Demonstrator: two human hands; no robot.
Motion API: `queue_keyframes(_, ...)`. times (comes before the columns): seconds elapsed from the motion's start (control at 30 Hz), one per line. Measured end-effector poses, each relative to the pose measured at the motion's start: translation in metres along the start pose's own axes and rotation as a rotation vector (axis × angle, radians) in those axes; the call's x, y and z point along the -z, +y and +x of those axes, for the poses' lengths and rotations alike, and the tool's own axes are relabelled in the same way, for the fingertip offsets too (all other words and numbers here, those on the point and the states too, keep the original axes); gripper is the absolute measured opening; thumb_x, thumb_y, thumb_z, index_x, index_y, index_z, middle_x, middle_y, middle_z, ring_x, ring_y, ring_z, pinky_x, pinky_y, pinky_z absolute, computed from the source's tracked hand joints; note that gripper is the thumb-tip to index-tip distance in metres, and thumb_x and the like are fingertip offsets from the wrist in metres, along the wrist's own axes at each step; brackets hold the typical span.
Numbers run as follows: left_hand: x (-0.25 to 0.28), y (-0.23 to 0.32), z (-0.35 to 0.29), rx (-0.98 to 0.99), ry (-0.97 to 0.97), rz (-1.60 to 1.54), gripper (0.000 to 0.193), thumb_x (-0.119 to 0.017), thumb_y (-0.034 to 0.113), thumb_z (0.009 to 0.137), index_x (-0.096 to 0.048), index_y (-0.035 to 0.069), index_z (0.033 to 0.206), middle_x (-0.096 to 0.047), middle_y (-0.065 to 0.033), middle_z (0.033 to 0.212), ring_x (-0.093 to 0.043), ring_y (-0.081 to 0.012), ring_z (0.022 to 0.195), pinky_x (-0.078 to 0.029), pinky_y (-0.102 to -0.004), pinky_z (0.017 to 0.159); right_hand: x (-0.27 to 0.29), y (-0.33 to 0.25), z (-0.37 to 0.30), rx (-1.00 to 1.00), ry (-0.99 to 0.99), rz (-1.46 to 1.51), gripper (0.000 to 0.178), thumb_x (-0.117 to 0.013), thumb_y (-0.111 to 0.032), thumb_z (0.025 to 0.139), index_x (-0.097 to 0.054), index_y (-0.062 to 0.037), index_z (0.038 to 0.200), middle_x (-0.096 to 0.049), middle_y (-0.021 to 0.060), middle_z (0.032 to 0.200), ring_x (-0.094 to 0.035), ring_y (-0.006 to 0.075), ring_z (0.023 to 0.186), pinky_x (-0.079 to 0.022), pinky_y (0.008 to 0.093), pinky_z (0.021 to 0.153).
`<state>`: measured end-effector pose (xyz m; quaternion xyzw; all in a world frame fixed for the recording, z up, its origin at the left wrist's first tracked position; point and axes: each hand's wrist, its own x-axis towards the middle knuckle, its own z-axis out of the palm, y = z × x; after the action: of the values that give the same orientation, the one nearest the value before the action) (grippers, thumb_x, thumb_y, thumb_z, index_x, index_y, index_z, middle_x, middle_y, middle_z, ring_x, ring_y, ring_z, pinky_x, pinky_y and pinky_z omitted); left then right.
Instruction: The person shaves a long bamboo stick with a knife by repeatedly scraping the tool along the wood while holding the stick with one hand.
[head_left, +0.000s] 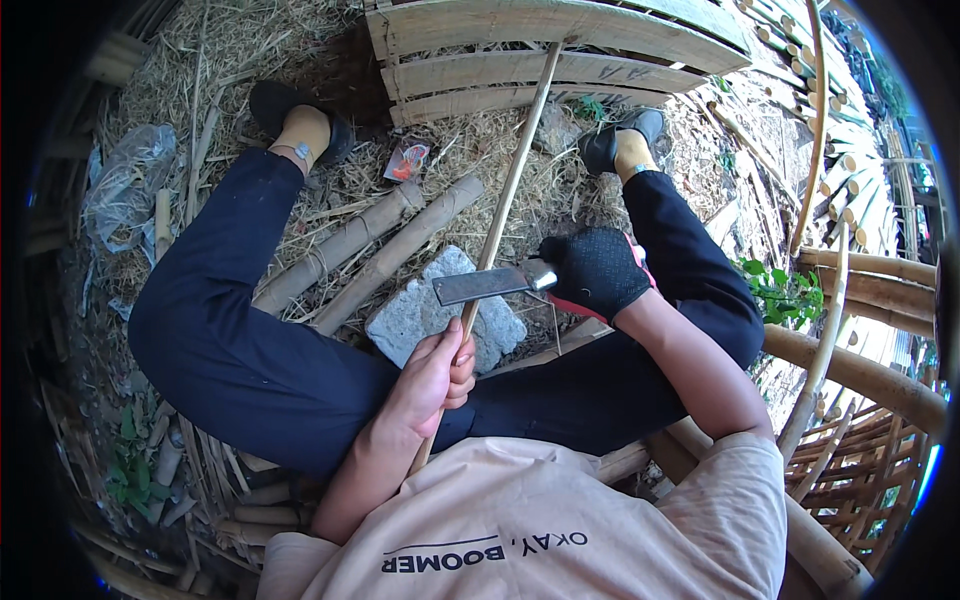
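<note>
My bare left hand [428, 382] is wrapped round a long, thin bamboo stick [513, 185]. The stick slants from beside my waist up to a wooden slatted crate [470, 75]. In a black glove with a pink-red edge, my right hand [598, 272] grips a short, broad-bladed knife [475, 287]. Its blade lies across the stick, a little beyond my left fingers. The knife's handle is mostly hidden in the glove. A pale, rough stone block [405, 325] sits on the ground beneath the blade and the stick.
Two thicker bamboo poles [400, 250] lie left of the stone. Dry straw [240, 60] covers much of the ground. A crumpled plastic bag [130, 190] is at the left, a red packet [407, 162] farther ahead. Cut bamboo [860, 190] and a woven basket [860, 470] stand at the right.
</note>
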<state>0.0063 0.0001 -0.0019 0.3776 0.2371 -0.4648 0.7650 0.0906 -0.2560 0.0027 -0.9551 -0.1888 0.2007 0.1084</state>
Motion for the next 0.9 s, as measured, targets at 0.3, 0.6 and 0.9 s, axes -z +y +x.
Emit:
queue_keyframes(0.3, -0.003, -0.001, -0.003, -0.027, 0.034, 0.022, 0.043, -0.034, 0.043, 0.111, -0.04, 0.016, 0.078, -0.023, 0.0104, 0.058, -0.017, -0.0012, 0.043, -0.013, -0.022, 0.038, 0.022, 0.047, 0.018, -0.252, 0.163, -0.123, 0.023, -0.067, -0.032, 0.083, -0.073, -0.0113, 0.09, -0.072, 0.0151, 0.079, -0.071, 0.0361, 0.079, -0.056, 0.0468, 0.073)
queue_keyframes(0.6, -0.007, -0.005, -0.006, -0.19, 0.155, 0.186, 0.037, -0.041, 0.039, 0.11, -0.046, 0.014, 0.084, -0.032, 0.01, 0.06, -0.023, 0.001, 0.044, -0.017, -0.0194, 0.038, 0.023, 0.007, -0.001, -0.218, 0.141, 0.057, 0.045, -0.071, -0.052, 0.084, -0.075, -0.0126, 0.104, -0.072, 0.0174, 0.083, -0.071, 0.0375, 0.081, -0.056, 0.0464, 0.075)
queue_keyframes(0.9, 0.005, -0.022, 0.009, -0.426, 0.286, 0.552, 0.038, -0.051, 0.027, 0.107, -0.053, 0.004, 0.076, -0.045, 0.0007, 0.058, -0.041, -0.0089, 0.054, -0.035, -0.0318, 0.05, 0.015, -0.027, -0.008, -0.098, -0.128, 0.162, 0.036, -0.073, -0.044, 0.083, -0.075, -0.0131, 0.101, -0.07, 0.0189, 0.079, -0.069, 0.0397, 0.078, -0.056, 0.0478, 0.072)
